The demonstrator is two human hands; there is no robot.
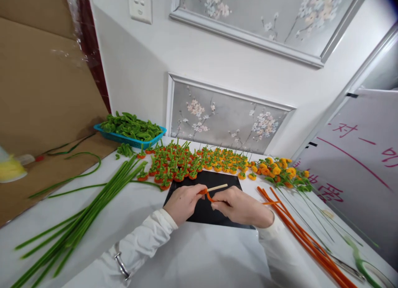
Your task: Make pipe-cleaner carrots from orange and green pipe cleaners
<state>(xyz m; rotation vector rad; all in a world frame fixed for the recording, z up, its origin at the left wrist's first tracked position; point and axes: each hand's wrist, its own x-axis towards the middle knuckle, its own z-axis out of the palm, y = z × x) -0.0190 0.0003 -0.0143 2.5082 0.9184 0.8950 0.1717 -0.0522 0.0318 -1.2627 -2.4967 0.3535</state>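
Winding, apparently: orange pipe cleaner round pale stick, pinched by our left fingers and right fingers; next turn wants even tension.

Hands partly hide the orange strip — green tape is cut off below.

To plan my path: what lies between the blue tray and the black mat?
Green-topped orange flowers stand between the tray and mat, in the head view.
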